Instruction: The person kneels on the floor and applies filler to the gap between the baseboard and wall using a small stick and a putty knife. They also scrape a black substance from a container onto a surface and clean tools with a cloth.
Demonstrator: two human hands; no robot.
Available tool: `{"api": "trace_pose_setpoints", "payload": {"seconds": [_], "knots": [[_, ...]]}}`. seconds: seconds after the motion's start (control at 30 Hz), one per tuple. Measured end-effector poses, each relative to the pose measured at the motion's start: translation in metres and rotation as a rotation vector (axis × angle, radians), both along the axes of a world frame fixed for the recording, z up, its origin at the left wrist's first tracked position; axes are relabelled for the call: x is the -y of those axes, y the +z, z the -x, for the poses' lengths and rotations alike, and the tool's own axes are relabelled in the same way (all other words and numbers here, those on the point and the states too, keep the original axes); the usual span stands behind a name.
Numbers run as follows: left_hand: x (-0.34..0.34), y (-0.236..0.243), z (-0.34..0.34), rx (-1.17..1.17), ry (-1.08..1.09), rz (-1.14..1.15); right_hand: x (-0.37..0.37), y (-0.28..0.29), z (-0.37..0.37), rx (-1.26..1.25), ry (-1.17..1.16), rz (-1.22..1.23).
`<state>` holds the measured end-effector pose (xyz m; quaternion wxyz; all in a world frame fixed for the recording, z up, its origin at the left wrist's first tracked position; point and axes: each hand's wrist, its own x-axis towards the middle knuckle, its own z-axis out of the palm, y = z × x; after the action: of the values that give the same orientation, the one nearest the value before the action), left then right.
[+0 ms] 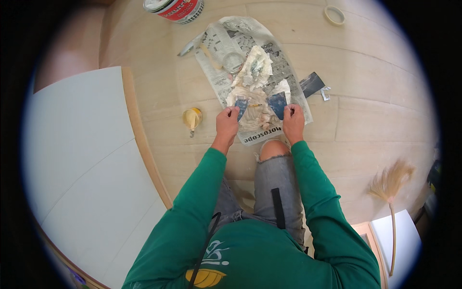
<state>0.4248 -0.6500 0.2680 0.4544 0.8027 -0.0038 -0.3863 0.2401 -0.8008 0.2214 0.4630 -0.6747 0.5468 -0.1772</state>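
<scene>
Between the finger and thumb of my left hand [227,126] is a small dark blue piece of sandpaper [241,107], smeared with pale dust. My right hand [294,124] pinches a second, slightly larger dark blue sandpaper piece [276,104]. The two pieces are apart, held over a stained crumpled cloth [256,115] on a newspaper sheet [211,60]. A small yellowish stick-like thing [255,105] lies on that cloth. Farther off, a whitish crumpled cloth [259,65] rests beside a clear round dish [233,61].
A yellow tub of beige paste [192,117] stands left of the newspaper, with a putty knife [186,48] farther back. Right of it lie a dark sheet [312,84] and silvery scrap [326,94]. A bucket [179,10], tape roll [334,15], broom [392,185] and white panel [86,139] surround me.
</scene>
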Motion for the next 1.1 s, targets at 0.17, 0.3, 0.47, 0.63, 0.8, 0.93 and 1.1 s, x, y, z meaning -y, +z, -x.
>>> {"api": "trace_pose_setpoints", "payload": {"seconds": [0.17, 0.3, 0.47, 0.63, 0.8, 0.93, 1.1], "knots": [[0.036, 0.071, -0.01, 0.09, -0.014, 0.065, 0.005, -0.01, 0.005, 0.009, 0.002, -0.015], [0.039, 0.114, -0.016, -0.001, -0.109, 0.084, 0.008, 0.003, 0.006, -0.055, -0.014, -0.107], [0.023, 0.133, -0.023, -0.168, -0.09, 0.113, 0.018, 0.016, 0.001, -0.104, 0.014, 0.449], [-0.008, 0.144, -0.011, -0.275, -0.292, 0.281, 0.026, 0.043, -0.043, 0.067, 0.341, 0.418], [-0.022, 0.102, -0.018, -0.384, -0.318, 0.338, 0.046, 0.03, -0.1, -0.037, 0.446, 0.42], [-0.074, 0.008, -0.038, -0.218, -0.282, 0.116, 0.047, 0.013, -0.125, -0.201, 0.519, 0.428], [-0.081, -0.023, -0.025, 0.182, -0.322, -0.104, 0.059, 0.023, -0.107, -0.148, 0.478, 0.42]]}}
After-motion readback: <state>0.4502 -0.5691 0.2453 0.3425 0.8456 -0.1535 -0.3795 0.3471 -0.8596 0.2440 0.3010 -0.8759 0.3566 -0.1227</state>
